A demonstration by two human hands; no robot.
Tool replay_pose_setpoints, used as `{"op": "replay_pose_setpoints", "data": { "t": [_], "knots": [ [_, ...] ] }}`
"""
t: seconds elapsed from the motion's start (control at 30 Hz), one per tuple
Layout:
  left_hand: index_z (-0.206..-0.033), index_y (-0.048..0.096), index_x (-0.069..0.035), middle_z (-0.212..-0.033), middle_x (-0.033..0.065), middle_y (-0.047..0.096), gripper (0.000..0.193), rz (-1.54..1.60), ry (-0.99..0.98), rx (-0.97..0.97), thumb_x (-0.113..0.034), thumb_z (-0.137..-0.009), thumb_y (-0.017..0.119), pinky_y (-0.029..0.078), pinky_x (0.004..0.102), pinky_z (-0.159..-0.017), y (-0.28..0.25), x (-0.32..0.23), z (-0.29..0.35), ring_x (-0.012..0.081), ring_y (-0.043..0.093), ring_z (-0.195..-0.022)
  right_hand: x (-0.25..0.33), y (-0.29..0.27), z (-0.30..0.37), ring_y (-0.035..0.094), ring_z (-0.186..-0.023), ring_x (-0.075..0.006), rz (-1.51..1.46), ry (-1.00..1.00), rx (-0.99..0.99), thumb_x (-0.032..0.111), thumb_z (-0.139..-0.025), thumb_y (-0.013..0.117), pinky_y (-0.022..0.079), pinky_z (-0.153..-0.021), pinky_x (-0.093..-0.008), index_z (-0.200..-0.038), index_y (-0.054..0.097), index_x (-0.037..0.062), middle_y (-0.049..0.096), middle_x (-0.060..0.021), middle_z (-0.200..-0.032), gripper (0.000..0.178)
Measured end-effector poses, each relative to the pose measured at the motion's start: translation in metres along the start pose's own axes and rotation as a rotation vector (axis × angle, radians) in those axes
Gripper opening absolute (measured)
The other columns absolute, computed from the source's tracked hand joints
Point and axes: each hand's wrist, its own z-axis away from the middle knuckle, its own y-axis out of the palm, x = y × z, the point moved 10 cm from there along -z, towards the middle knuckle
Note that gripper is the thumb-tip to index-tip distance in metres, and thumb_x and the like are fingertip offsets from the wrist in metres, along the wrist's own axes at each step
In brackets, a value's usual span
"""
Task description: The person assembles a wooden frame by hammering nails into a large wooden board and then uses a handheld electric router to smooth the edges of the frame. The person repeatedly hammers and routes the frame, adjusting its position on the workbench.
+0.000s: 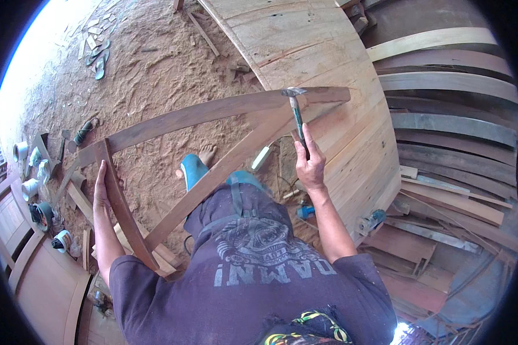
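Observation:
A brown wooden frame (pixel 195 118) spans the middle, made of two long rails and a short end piece. Its far right end rests on a broad plank workbench. At the frame's left end, my left hand (pixel 102 187) holds the short end piece from the outer side, its fingers lying along the wood; the thumb is hidden. My right hand (pixel 309 167) is closed round the dark handle of a hammer (pixel 297 115). The hammer's metal head is over the long far rail, near the frame's right end; whether it touches the wood I cannot tell.
The plank workbench (pixel 351 155) stands to the right, with curved boards (pixel 449 83) stacked beyond it. Sawdust covers the ground, where sandals (pixel 99 59) lie at the far left. Tape rolls (pixel 30 188) and a corded tool (pixel 86 131) are at left. A clear bottle (pixel 371 221) is at right.

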Motion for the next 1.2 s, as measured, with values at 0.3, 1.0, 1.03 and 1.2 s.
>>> {"op": "replay_pose_setpoints", "data": {
  "t": [0.3,1.0,1.03,1.2],
  "knots": [
    [-0.104,0.071,-0.013,-0.075,0.0039,0.069,0.056,-0.019,-0.005,-0.011,-0.068,-0.094,0.074,0.056,0.0326,-0.053,0.01,-0.007,0.015,0.0178,0.066,-0.058,-0.016,0.013,0.002,0.073,-0.09,-0.0413,0.077,0.117,0.201,0.006,-0.103,0.068,0.058,-0.077,-0.0465,-0.159,0.056,0.0148,0.073,-0.025,-0.101,0.058],
    [-0.137,0.062,-0.006,-0.088,0.0064,0.069,0.079,-0.084,0.338,0.267,-0.076,-0.101,0.056,0.058,0.0333,-0.057,0.068,-0.169,0.07,0.0199,0.066,-0.065,-0.036,-0.045,0.125,0.067,-0.079,-0.013,-0.206,0.734,-0.292,0.022,-0.099,0.079,0.056,-0.073,-0.0341,-0.117,0.069,0.0025,0.072,-0.0052,-0.087,0.029],
    [-0.14,0.059,-0.005,-0.09,0.0078,0.069,0.08,-0.118,0.417,0.34,-0.075,-0.102,0.056,0.058,0.0332,-0.057,0.091,-0.194,0.08,0.0207,0.067,-0.067,-0.036,-0.054,0.14,0.066,-0.077,-0.0121,-0.173,0.736,-0.343,0.022,-0.098,0.081,0.055,-0.072,-0.0337,-0.114,0.069,0.0029,0.071,-0.0041,-0.085,0.028],
    [-0.148,0.048,0.0,-0.097,0.0128,0.065,0.094,-0.338,0.831,0.599,-0.077,-0.096,0.064,0.057,0.0356,-0.063,0.25,-0.278,0.188,0.0227,0.065,-0.075,-0.035,-0.094,0.215,0.061,-0.069,-0.0087,-0.252,0.803,-0.715,0.025,-0.096,0.084,0.051,-0.064,-0.0304,-0.108,0.073,0.0031,0.068,0.0007,-0.077,0.027]
  ]
}}
